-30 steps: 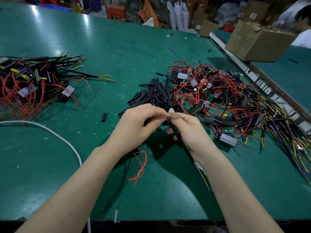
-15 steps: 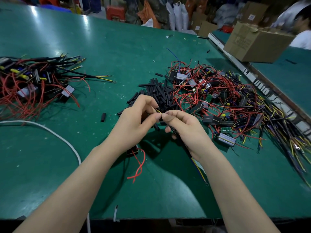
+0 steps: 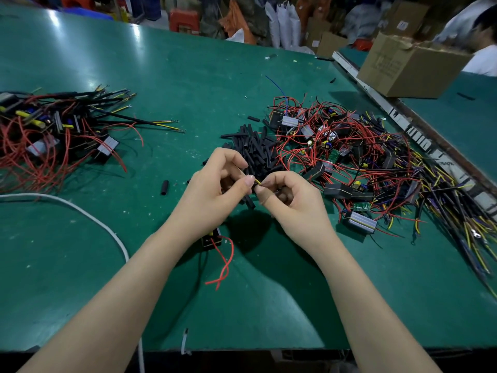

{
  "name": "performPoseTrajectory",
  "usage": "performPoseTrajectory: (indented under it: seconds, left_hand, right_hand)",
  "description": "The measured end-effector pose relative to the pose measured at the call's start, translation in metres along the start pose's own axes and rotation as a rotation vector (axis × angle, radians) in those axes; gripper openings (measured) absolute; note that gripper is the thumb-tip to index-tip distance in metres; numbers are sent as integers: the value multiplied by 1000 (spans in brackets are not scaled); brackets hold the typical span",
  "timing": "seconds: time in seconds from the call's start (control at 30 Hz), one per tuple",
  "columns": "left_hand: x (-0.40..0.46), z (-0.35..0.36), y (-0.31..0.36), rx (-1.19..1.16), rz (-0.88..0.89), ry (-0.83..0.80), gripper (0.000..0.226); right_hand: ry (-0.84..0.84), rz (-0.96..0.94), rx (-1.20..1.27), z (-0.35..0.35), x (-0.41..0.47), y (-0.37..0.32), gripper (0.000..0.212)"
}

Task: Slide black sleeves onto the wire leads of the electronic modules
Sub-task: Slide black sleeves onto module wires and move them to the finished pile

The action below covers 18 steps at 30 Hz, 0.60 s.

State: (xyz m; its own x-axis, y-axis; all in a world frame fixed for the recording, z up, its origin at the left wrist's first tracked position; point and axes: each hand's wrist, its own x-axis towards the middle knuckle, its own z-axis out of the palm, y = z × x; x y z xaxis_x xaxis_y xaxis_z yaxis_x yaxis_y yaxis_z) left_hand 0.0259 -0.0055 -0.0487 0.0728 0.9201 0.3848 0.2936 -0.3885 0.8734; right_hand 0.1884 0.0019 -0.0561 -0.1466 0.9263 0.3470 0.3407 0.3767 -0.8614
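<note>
My left hand (image 3: pixel 212 195) and my right hand (image 3: pixel 293 200) meet over the middle of the green table (image 3: pixel 188 76). Between their fingertips shows a short yellow wire lead (image 3: pixel 258 182); my right hand pinches it. My left hand's thumb and fingers grip a black sleeve (image 3: pixel 249 201) that sticks out below them. A small black module (image 3: pixel 212 240) with red wires (image 3: pixel 224 265) lies under my left wrist. Just beyond the hands sits a pile of black sleeves (image 3: pixel 255 149). To its right is a heap of modules with red and yellow leads (image 3: pixel 363 162).
A second heap of modules with sleeved leads (image 3: pixel 53 135) lies at the left. One loose sleeve (image 3: pixel 164 187) and a white cable (image 3: pixel 80 211) lie on the table left of my hands. A cardboard box (image 3: pixel 408 68) stands on the far right table, with a person (image 3: pixel 481 39) behind it.
Both hands have lifted slightly and drawn a little apart. The yellow lead tip now shows between the fingertips, and the long dark wire under my right hand is no longer visible.
</note>
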Motion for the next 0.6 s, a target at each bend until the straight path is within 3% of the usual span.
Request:
performPoseTrajectory:
  seconds: [0.17,0.33,0.47,0.6]
  left_hand:
    - [4,-1,-3,84,-69,-41,10]
    - [3,0,-4,116,-68,-69,19]
    - [4,1,-4,85,-71,-59,16]
    - [3,1,-4,83,-52,-62,13]
  right_hand:
    - [110,-175,-264,0,0,3,6]
    - [200,-203,-262,1,-2,2,25]
    - [268,-316,-323,2,-3,-1,17]
    - [220,-403,-353,1,-2,0,22]
